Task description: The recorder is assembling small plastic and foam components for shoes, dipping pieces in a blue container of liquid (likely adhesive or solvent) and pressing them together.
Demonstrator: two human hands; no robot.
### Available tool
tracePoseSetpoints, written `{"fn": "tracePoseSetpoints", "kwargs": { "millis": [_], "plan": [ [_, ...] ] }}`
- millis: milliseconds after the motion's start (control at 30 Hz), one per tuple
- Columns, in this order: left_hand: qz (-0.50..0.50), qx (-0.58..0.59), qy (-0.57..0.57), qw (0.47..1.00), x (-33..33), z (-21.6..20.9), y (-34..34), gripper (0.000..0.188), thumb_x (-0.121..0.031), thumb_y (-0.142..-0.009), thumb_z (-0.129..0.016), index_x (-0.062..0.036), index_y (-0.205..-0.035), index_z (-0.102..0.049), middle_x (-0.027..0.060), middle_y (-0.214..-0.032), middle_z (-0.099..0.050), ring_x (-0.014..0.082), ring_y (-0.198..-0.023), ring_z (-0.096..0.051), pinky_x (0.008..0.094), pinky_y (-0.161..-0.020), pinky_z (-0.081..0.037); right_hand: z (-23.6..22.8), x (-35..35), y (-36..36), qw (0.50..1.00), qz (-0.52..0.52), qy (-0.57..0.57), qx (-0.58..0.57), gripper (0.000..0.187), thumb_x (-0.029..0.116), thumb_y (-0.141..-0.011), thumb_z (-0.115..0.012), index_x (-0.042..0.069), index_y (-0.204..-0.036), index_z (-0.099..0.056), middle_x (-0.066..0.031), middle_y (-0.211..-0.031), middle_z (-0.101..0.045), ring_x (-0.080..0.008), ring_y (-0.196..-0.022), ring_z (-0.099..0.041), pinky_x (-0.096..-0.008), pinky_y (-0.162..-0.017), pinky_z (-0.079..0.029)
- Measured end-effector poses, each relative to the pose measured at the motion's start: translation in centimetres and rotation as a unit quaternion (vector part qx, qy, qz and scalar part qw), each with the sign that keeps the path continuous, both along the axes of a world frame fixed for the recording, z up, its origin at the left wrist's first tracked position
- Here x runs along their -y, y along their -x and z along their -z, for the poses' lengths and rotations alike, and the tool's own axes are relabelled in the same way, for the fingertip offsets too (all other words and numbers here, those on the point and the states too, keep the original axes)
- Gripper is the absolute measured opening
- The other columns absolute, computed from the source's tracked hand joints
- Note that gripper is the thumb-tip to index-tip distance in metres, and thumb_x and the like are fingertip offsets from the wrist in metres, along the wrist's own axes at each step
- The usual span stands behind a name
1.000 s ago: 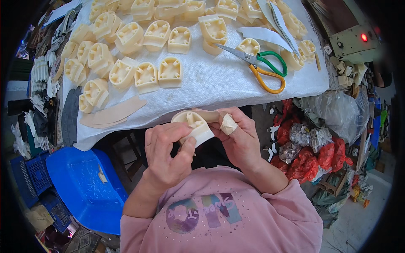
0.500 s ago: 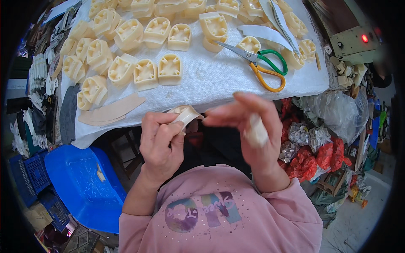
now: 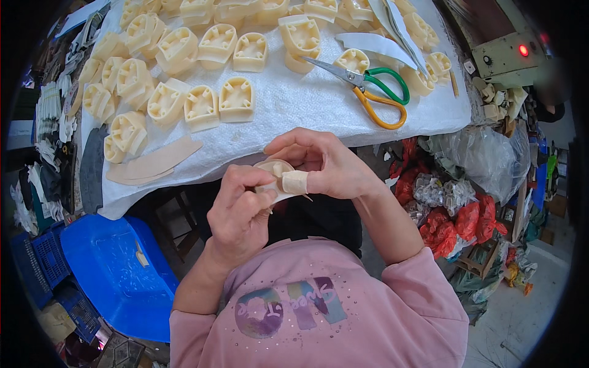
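Observation:
Just in front of the table's near edge, both hands work on a small cream shoe heel (image 3: 273,166) with a thin pale strip on its side. My left hand (image 3: 238,211) pinches it between thumb and fingers. The thumb of my right hand (image 3: 336,164), wrapped in a cream cover (image 3: 295,181), presses against it while the other fingers curl round its far side. Part of the heel is hidden by the fingers. Beyond, several similar heels (image 3: 237,100) with pegged hollows stand on the white cloth (image 3: 282,101). Scissors (image 3: 374,98) with green and orange handles lie open there.
Curved beige strips (image 3: 153,164) lie at the table's near left, beside a dark curved piece (image 3: 96,168). White strips (image 3: 375,48) rest among the heels. A blue plastic chair (image 3: 113,270) stands lower left. Red bags (image 3: 463,224) and clear plastic sit at the right.
My right hand has come left to the heel, bringing its wrapped thumb against it. My left hand still grips the heel. The whole view has shifted slightly.

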State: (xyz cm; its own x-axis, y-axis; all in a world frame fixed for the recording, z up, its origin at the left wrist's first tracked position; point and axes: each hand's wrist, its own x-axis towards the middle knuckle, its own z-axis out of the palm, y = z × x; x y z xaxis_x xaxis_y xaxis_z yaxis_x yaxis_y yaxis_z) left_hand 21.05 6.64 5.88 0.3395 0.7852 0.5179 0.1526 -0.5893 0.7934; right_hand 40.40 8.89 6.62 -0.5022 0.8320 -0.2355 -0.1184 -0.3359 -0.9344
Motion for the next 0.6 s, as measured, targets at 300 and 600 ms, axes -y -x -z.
{"fn": "tracePoseSetpoints", "kwargs": {
  "millis": [300,600],
  "plan": [
    [-0.097,0.192,0.223,0.951,0.0,-0.5,-0.7,0.015,-0.006,-0.084,-0.066,0.0015,-0.094,-0.057,0.01,-0.095,-0.061,0.0118,-0.085,-0.057,0.0249,-0.076,-0.046,0.7,0.9,0.9,0.961,0.133,-0.24,0.04,0.03,0.012,-0.092,-0.052,0.004,-0.121,-0.054,-0.0102,-0.11,-0.061,-0.0181,-0.099,-0.059,-0.0314,-0.083,-0.047],
    [-0.054,0.216,0.283,0.933,0.0,-0.7,-1.2,0.014,-0.002,-0.084,-0.065,0.0042,-0.096,-0.059,0.0123,-0.096,-0.063,0.0112,-0.082,-0.06,0.0238,-0.072,-0.051,0.5,1.0,2.4,0.909,0.192,-0.343,0.137,0.018,0.002,-0.075,-0.058,0.006,-0.092,-0.055,-0.0086,-0.096,-0.055,-0.0284,-0.092,-0.046,-0.0359,-0.082,-0.039]
  ]
}}
